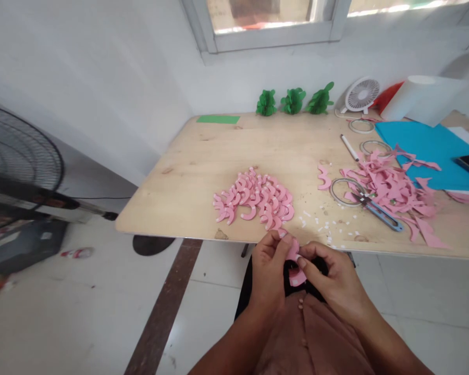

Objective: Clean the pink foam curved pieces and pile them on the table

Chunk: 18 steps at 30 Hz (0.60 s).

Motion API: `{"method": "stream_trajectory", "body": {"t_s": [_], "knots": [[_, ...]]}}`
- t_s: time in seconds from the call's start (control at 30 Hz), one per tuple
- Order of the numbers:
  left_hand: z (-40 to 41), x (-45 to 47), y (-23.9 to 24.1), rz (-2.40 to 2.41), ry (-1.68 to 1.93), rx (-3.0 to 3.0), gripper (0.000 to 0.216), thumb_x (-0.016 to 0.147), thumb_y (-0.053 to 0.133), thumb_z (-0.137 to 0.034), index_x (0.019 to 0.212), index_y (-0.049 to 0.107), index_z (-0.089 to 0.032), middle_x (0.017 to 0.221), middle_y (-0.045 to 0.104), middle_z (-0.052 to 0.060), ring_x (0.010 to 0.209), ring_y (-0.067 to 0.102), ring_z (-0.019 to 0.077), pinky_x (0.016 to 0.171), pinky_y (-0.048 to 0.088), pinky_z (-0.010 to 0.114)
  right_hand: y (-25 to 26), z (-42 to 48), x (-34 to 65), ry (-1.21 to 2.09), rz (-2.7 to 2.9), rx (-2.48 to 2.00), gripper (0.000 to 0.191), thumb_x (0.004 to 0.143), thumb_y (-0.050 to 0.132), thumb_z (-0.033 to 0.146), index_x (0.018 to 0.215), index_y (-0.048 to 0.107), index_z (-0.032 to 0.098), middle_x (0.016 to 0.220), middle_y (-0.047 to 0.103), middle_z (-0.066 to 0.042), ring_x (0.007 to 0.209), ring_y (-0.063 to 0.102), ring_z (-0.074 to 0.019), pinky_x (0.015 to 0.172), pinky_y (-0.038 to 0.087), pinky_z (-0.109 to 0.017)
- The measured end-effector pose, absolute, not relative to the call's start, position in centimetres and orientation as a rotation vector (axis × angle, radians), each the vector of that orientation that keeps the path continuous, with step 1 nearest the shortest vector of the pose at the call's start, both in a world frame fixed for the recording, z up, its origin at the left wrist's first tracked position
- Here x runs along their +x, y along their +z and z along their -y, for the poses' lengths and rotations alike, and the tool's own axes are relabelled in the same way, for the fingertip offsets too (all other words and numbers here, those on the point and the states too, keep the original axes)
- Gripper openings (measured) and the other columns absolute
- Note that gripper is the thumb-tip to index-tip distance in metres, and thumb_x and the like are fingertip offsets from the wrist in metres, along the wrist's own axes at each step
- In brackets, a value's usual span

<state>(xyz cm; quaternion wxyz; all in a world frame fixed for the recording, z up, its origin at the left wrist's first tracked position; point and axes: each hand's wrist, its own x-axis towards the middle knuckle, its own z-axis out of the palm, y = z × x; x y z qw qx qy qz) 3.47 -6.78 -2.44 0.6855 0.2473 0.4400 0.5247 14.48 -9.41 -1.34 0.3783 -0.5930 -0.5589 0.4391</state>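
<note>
Just past the table's front edge, my left hand (269, 263) pinches a curved pink paper piece (293, 249) between thumb and fingers. My right hand (330, 268) is closed at the piece's lower right end, thumb against forefinger, by a small white patch. Below them another pink paper piece (297, 277) shows over my lap; whether it is joined to the held one I cannot tell. Beyond my hands lies a heap of curved pink paper pieces (254, 195) with white ends. Small white scraps (328, 226) are scattered to its right.
Right of the heap are pink offcuts (398, 182), a blue-handled cutter (383, 212), tape rings (347, 191), a white pen (349, 147) and blue sheets (422, 135). Green paper shapes (293, 100) and a small white fan (361, 95) stand at the back. A floor fan (19, 151) is left.
</note>
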Motion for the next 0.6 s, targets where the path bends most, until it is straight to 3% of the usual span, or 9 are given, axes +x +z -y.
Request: {"method": "stream_trajectory", "body": {"t_s": [0.6], "knots": [[5.8, 3.0, -2.3, -0.997, 1.179, 0.621, 0.017, 0.077, 0.065, -0.031, 0.072, 0.059, -0.015, 0.063, 0.056, -0.003, 0.058, 0.048, 0.0073, 0.058, 0.038, 0.018, -1.9, 9.0, 14.6, 1.157, 1.335, -1.519, 0.013, 0.079, 0.055, 0.024, 0.073, 0.064, 0.017, 0.069, 0.066, -0.001, 0.067, 0.061, -0.0156, 0.064, 0.047, -0.025]]}}
